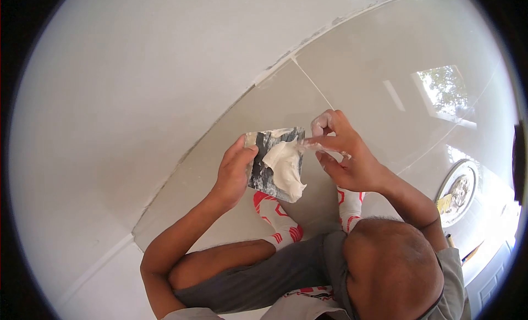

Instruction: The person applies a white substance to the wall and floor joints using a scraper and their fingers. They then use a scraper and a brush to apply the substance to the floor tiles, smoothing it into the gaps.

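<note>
My left hand (235, 169) grips the left edge of a flat, dark rectangular plate (264, 171), thumb on top. A thick mound of off-white putty-like paste (286, 165) lies on the plate and hangs over its lower right corner. At the plate's right edge is my right hand (344, 152), its fingers smeared with white paste. One finger points at the paste and seems to touch it; the others are bent and apart, with no tool visible in them. The plate's underside and my left fingers beneath it are hidden.
A white wall (121, 100) meets the glossy tiled floor (374, 72) along a rough joint. At right stands a round white container (459, 193) with paste and something yellow in it. My sock-covered feet (275, 215) are below the plate, close to the wall.
</note>
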`<state>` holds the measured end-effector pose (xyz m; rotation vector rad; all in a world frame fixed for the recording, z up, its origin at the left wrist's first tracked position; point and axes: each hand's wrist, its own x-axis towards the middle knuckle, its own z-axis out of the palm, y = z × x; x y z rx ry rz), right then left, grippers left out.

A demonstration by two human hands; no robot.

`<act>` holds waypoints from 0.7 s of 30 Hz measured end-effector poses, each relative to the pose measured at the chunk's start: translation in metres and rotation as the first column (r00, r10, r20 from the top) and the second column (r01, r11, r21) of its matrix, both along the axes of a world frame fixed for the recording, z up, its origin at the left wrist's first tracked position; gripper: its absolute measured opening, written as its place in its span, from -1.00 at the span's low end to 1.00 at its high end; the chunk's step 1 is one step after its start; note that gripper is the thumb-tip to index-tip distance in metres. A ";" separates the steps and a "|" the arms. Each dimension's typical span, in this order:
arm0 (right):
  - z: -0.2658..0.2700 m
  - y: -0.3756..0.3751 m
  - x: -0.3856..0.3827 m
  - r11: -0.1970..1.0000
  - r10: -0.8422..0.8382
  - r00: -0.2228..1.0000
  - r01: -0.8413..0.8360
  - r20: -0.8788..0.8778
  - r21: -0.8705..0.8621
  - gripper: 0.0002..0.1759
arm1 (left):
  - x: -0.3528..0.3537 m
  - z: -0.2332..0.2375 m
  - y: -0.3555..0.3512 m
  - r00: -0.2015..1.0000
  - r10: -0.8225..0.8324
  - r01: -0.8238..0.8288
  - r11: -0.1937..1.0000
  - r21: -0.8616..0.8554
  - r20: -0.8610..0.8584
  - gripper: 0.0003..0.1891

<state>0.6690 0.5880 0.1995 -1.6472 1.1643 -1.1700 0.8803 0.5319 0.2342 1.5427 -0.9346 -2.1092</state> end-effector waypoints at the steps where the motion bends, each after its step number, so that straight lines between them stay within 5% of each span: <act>1: 0.000 0.000 0.001 0.998 -0.037 0.997 0.033 0.070 0.052 -0.57 | 0.002 -0.002 0.000 1.000 0.000 0.000 1.000 0.001 0.001 -0.72; 5: -0.002 -0.002 0.000 0.999 0.010 0.995 -0.006 -0.104 0.031 -0.55 | 0.007 -0.009 0.000 0.997 -0.050 0.053 0.998 -0.044 0.057 -0.61; 11: -0.005 0.002 0.003 0.992 -0.010 0.946 -0.032 0.325 0.124 -0.46 | 0.001 -0.001 -0.002 1.000 0.017 -0.017 1.000 0.015 0.013 -0.61; 13: -0.007 0.001 0.001 0.985 -0.012 0.974 -0.028 -0.228 -0.172 -0.39 | 0.001 -0.001 -0.004 0.998 0.057 -0.057 0.998 0.037 -0.002 -0.61; 17: -0.018 0.001 -0.004 0.965 -0.040 0.993 0.009 -0.113 -0.262 -0.37 | 0.004 -0.002 -0.006 0.999 0.039 -0.039 0.999 0.006 -0.010 -0.61; 19: -0.020 -0.002 0.007 0.981 -0.165 0.985 0.169 0.048 -0.100 -0.45 | 0.003 -0.002 -0.006 1.000 0.012 -0.012 1.000 0.004 0.011 -0.60; 21: -0.019 -0.006 0.009 0.989 -0.101 0.995 0.099 -0.011 -0.114 -0.49 | 0.005 -0.005 -0.003 0.997 0.043 -0.044 0.999 0.013 0.068 -0.59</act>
